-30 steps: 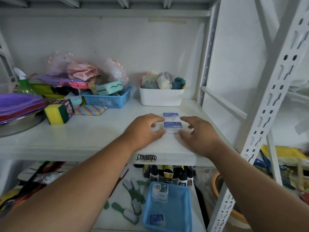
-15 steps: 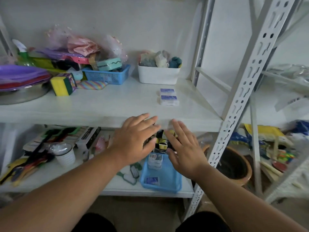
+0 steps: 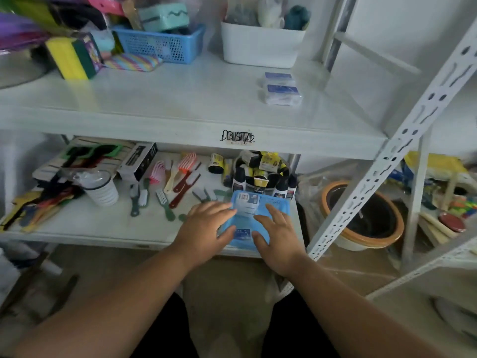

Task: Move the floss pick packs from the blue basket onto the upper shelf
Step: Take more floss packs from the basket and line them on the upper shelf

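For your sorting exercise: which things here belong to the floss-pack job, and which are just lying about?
Job: blue basket, floss pick packs inside it, packs already on the upper shelf, left hand, right hand.

Lying about: white tub, sponge, hairbrushes, bottles.

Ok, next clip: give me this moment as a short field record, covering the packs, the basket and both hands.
packs on upper shelf: two floss pick packs, side by side in front of the white bin
blue basket: on the lower shelf, packs left inside
left hand: fingers spread, over the basket's left edge, holds nothing
right hand: fingers spread, over the basket, holds nothing
task state: unfinished
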